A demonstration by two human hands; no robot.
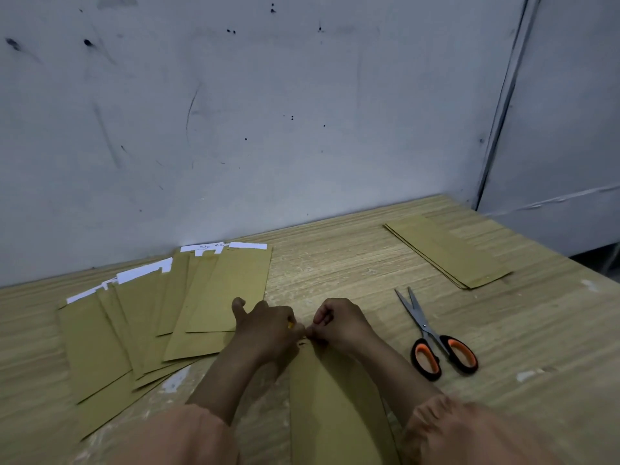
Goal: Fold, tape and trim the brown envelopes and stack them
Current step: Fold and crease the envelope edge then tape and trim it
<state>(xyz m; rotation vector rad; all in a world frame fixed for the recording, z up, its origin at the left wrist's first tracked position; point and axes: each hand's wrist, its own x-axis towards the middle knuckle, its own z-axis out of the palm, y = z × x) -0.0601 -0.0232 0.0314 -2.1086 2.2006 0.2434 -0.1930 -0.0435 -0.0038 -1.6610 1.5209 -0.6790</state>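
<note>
On my left, a fan of about seven unfinished envelopes (141, 323) lies loose on the worktop (335, 263); a nudge from my forearm could scatter it. My left hand (268, 327) and right hand (339, 325), both curled, pinch the top edge of one envelope (335, 407); uneven pulling could skew its fold. One pair of scissors (436, 344) lies rightward, one finished stack (449, 251) beyond.

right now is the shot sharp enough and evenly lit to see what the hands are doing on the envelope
Head view: dim, flat light with soft shadows and no glare; wide-angle bending curves the table edge; left hand and right hand are slightly soft, so what they pinch at the top of the envelope is unclear; scissors read sharply.
</note>
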